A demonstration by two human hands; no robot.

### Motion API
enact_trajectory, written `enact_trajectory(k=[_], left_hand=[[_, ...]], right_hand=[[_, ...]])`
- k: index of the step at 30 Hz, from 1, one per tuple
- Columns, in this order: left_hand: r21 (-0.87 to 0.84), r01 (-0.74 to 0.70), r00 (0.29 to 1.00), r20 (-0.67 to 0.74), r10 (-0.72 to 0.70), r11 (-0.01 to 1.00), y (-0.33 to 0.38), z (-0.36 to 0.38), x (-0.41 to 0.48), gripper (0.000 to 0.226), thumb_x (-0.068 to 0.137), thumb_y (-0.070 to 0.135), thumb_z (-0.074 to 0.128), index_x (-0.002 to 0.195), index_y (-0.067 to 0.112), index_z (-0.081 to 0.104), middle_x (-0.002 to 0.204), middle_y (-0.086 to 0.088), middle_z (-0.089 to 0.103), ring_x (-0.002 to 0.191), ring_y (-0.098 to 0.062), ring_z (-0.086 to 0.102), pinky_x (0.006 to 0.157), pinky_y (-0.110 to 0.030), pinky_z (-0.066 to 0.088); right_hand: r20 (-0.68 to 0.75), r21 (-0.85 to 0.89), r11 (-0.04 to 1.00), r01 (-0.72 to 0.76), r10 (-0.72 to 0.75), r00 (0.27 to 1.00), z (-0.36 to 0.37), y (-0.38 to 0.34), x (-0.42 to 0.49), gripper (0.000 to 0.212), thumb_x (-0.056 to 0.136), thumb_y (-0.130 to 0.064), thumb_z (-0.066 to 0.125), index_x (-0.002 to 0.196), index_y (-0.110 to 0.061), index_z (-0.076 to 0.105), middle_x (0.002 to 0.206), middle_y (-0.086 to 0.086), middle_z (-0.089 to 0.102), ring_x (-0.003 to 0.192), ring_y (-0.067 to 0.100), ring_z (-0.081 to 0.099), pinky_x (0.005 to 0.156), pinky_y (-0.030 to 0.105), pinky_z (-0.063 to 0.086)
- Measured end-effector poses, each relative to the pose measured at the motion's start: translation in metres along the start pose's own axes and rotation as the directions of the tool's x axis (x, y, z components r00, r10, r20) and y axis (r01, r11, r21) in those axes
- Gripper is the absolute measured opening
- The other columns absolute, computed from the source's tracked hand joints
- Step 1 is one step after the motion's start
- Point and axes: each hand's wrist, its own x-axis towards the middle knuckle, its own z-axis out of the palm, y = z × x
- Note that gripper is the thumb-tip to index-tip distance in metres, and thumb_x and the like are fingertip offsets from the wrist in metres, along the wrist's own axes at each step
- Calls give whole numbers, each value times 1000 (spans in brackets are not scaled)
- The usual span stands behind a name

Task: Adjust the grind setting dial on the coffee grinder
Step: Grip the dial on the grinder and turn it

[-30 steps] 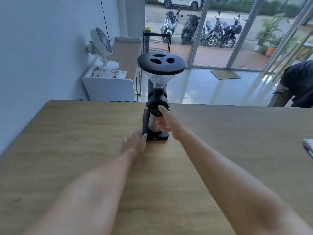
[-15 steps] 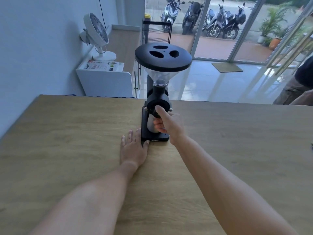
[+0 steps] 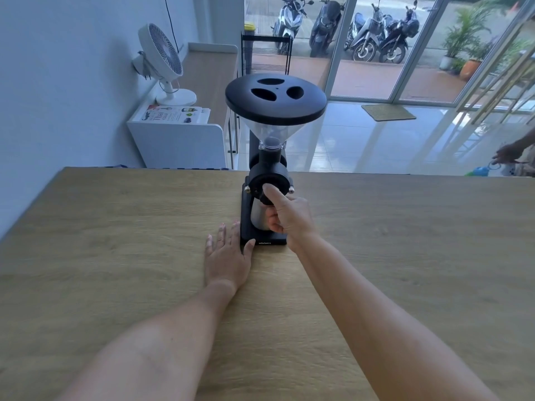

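Observation:
A black coffee grinder (image 3: pixel 275 111) with a clear cone hopper and a wide black lid stands near the far edge of the wooden table (image 3: pixel 115 241). Its round black grind dial (image 3: pixel 260 182) faces me at mid-height. My right hand (image 3: pixel 286 218) is at the dial: the index finger lies across its lower right face, and the thumb and other fingers curl underneath in front of the metal cup. My left hand (image 3: pixel 227 256) lies flat on the table, fingers spread, thumb touching the grinder's base at its left front corner.
Behind the table stands a white cabinet (image 3: pixel 176 143) with a white fan (image 3: pixel 162 59) and papers on top. Glass doors show parked scooters (image 3: pixel 347 27). Another person's hand (image 3: pixel 509 153) reaches in at the far right.
The view has come closer to the grinder. My left hand slid nearer and now touches the base. My right hand stays at the dial, with the index finger shifted slightly on it.

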Motion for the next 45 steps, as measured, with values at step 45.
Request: enact_trajectory(k=[45], left_hand=[[-33,-5,1000,-4,5,999,1,-6,-3,66,99,58,16,156,26,6,164,-7,14,151,-15,-1,123,-42,-2]], right_hand=[[106,-65,992,-109,115,988,-10,-5,-6,40,83,-41,76,100,-5,73,63,-2,59,49,10,51,58,26,50]])
